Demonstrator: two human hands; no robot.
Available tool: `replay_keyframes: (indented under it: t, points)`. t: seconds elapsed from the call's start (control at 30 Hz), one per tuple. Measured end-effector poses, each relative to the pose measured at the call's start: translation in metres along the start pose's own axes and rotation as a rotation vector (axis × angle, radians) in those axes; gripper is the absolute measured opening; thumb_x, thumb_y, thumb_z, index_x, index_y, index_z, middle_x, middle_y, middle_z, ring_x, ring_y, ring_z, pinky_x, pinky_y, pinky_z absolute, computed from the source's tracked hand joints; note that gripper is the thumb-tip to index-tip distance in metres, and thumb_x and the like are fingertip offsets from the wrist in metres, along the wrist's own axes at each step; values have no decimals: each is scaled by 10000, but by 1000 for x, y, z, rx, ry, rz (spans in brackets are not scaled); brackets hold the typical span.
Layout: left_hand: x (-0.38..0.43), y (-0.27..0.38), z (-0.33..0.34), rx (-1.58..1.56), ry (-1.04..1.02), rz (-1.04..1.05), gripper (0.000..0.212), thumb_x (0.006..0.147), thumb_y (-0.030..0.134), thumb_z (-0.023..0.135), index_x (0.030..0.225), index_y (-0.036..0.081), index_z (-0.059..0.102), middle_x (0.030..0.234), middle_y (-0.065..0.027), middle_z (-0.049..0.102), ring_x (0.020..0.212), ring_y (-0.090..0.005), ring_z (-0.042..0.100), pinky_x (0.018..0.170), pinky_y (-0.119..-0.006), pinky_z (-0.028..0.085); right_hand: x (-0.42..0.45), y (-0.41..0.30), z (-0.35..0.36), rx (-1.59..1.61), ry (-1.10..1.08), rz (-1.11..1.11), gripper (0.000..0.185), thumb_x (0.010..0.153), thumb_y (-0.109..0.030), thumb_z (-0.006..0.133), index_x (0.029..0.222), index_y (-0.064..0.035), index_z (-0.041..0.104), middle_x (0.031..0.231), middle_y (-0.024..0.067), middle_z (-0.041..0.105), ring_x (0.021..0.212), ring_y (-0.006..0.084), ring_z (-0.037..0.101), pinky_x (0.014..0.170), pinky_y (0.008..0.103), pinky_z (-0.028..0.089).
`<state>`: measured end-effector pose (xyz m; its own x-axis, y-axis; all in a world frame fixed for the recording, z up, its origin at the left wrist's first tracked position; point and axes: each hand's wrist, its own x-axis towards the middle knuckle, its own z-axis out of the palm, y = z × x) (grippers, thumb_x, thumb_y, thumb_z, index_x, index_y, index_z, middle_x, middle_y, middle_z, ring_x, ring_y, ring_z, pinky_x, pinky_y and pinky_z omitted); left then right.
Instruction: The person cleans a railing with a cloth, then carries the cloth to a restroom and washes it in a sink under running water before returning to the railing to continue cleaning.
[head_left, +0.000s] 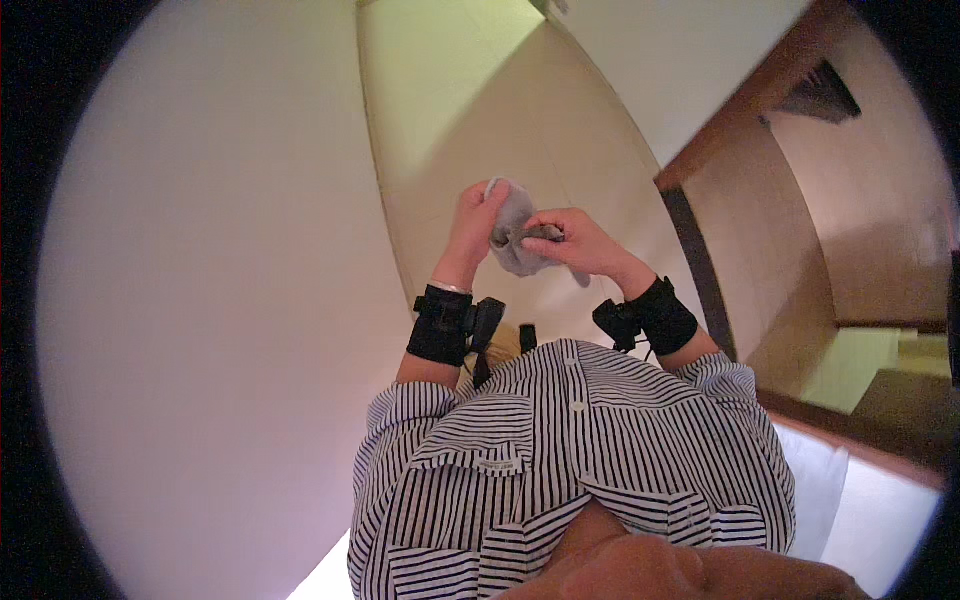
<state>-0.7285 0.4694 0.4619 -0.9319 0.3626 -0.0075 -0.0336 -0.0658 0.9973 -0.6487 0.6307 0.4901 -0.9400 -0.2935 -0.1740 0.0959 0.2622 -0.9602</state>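
Note:
In front of my chest, both hands hold a soft, bunched light-grey cloth item (517, 255); its exact kind cannot be told. My left hand (478, 217) grips its upper left edge, thumb on top and fingers partly behind it. A darker fold of the cloth is pinched between the thumb and fingers of my right hand (570, 238), on the item's right side. A small grey end hangs down below my right hand. Each wrist wears a black band with a small black device on it.
A plain pale wall (210, 262) rises on the left. The floor (510, 135) stretches ahead between walls. To the right is a doorway with a dark threshold strip (697, 262), and past it a dark grey object (821, 96) lies on the floor.

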Motion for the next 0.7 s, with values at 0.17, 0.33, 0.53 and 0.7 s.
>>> replay_keyframes:
  t: [0.17, 0.33, 0.53, 0.7]
  points:
    - [-1, 27, 29, -114, -41, -224, 214, 869, 218, 518, 840, 21, 595, 746, -1, 585, 655, -63, 523, 558, -222, 425, -9, 4, -9, 133, 264, -205, 186, 762, -66, 595, 941, -16, 584, 808, 8, 596, 746, 69, 524, 663, 229, 436]
    - [3, 39, 58, -90, -191, -197, 230, 862, 234, 531, 848, 14, 599, 744, -6, 585, 639, -60, 517, 555, -217, 425, -39, 4, -31, 5, 410, -176, 189, 747, -56, 597, 932, -17, 589, 826, 14, 605, 747, 78, 537, 668, 231, 443]
    - [12, 22, 70, -50, -310, -159, 246, 854, 230, 545, 862, -11, 594, 760, -21, 593, 651, -68, 531, 559, -214, 438, -63, 13, -28, 74, 506, -116, 184, 717, -26, 594, 900, -24, 605, 808, 32, 617, 756, 85, 558, 682, 243, 454]
    - [0, 24, 91, -99, -412, -244, 246, 854, 218, 538, 861, -21, 595, 750, -26, 594, 657, -70, 535, 564, -216, 446, -84, 3, -32, 171, 476, 92, 175, 703, -8, 581, 875, -24, 610, 794, 38, 620, 766, 98, 567, 699, 256, 459]
